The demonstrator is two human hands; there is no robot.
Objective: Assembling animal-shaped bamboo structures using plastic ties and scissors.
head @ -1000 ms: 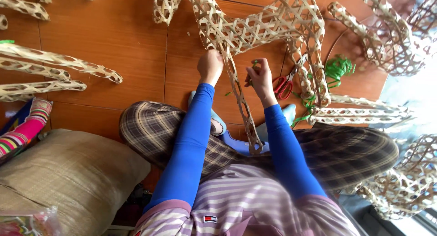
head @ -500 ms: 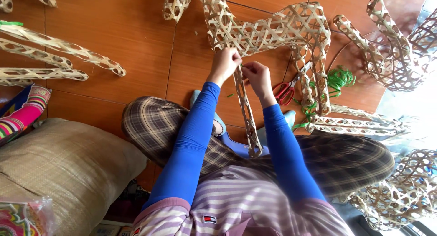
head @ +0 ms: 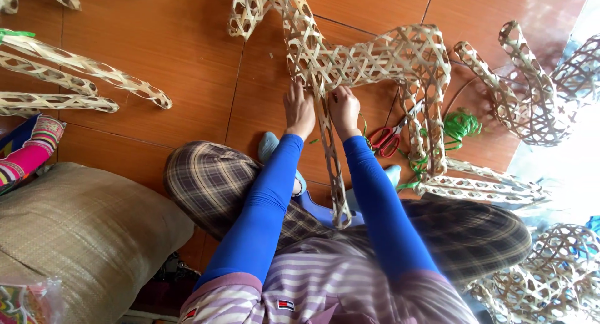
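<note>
At the far left, three long woven bamboo lattice strips (head: 69,80) lie side by side on the orange tiled floor (head: 187,67), with a striped pink sock (head: 28,155) below them and a tan woven cushion (head: 81,230) nearer the camera. The person sits on the floor in plaid trousers (head: 206,180) and blue sleeves, both arms stretched forward. The left hand (head: 300,111) rests fingers-down on the large openwork bamboo frame (head: 375,58), where a narrow woven strip (head: 334,174) meets it; that strip runs from the frame back toward the person's lap, between the two forearms. The right hand (head: 345,110) is just beside the left, on the other side of the strip, its fingers curled and pinching the weave at the same joint; the hands are close together but not touching. To the right of the right forearm, red-handled scissors (head: 387,139) lie on the floor, near a tangle of green cord (head: 459,124). Farther right are more curved lattice pieces (head: 525,92) and, at the lower right corner, a rounded woven basket form (head: 556,274).
</note>
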